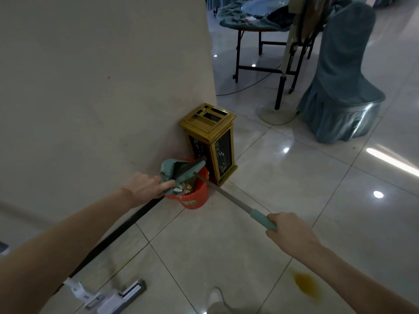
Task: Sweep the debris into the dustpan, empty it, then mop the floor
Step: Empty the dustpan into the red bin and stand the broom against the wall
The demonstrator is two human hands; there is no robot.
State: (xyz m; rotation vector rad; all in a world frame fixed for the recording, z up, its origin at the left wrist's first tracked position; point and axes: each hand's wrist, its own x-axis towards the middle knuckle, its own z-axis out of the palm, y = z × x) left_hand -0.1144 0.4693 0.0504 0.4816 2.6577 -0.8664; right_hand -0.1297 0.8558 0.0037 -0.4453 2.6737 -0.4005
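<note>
Now the left hand [145, 186] tips the dustpan [179, 172] over the red bucket [192, 196] just beyond it, right hand [288, 232] gripping the handle [263, 219]; mopping remains.

The dustpan [179, 172] is covering much of the red bucket's [195, 197] mouth, and the scraps inside are looking too small to identify. The frame's bottom edge is cutting off the mop head [113, 299] and a shoe [216, 300].

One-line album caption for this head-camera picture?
Left hand tips the teal dustpan into a red bucket; right hand holds its handle.
</note>
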